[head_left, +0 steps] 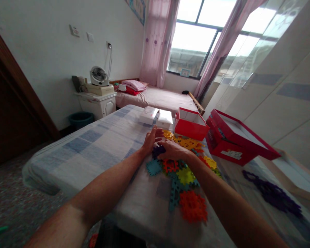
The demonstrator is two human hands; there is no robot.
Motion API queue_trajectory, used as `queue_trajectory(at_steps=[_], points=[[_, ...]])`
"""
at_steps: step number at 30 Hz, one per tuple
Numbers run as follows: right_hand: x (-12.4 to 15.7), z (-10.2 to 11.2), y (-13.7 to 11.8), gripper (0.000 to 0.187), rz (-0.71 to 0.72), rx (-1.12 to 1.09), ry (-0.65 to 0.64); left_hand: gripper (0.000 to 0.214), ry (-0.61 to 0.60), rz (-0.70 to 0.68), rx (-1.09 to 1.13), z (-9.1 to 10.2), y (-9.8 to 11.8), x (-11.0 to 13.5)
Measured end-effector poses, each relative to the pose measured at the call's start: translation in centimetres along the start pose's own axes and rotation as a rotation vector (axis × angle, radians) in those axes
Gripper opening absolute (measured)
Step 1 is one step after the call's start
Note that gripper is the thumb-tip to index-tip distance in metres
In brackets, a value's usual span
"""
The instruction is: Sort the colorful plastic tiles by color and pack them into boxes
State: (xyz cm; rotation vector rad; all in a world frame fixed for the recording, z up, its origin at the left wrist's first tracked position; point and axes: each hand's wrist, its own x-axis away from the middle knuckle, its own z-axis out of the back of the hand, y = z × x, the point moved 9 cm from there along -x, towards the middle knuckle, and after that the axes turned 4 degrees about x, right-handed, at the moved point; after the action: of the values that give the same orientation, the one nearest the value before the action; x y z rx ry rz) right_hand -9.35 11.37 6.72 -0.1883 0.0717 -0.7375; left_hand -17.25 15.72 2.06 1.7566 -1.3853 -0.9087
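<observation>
a: purple gear (158,151)?
b: at the hands, just beyond the blue gear (154,167).
a: right hand (173,150)?
b: thumb and fingers bent about the purple gear; can't tell if gripping.
a: left hand (153,138)?
b: just beyond it, fingers bent, near yellow gears (189,142). grip unclear.
a: around them?
b: orange gear (193,206) at the table's (103,155) near end; red box (192,130) behind the yellow gears.

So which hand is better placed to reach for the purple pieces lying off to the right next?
Probably the right hand: the purple pieces lie on its side, beyond the right forearm, whereas the left hand would cross that arm.
</observation>
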Motion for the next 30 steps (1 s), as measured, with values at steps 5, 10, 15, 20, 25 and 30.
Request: queue_trajectory(at_steps=[5,10,15,20,25,30], points=[[-0.4,-0.4,-0.1,0.046,-0.036,0.057,-0.108,0.06,0.005,-0.004,-0.014,0.1,0.0,-0.2],[0.0,-0.5,-0.2,0.039,-0.035,-0.029,-0.094,0.061,0.026,-0.025,-0.028,0.3,0.4,-0.2],[-0.1,-0.9,-0.2,0.039,-0.019,-0.033,-0.087,0.061,0.049,-0.031,-0.022,0.6,0.5,-0.3],[0.1,-0.5,-1.4,0.038,0.059,0.033,-0.074,0.061,0.044,-0.021,-0.016,0.6,0.4,-0.5],[0.1,-0.5,-1.7,0.035,0.016,0.094,-0.113,0.061,0.032,-0.031,-0.023,0.6,0.5,-0.6],[0.0,0.0,-2.0,0.04,0.119,0.019,-0.037,0.063,0.04,-0.034,0.005,0.7,0.3,-0.7]])
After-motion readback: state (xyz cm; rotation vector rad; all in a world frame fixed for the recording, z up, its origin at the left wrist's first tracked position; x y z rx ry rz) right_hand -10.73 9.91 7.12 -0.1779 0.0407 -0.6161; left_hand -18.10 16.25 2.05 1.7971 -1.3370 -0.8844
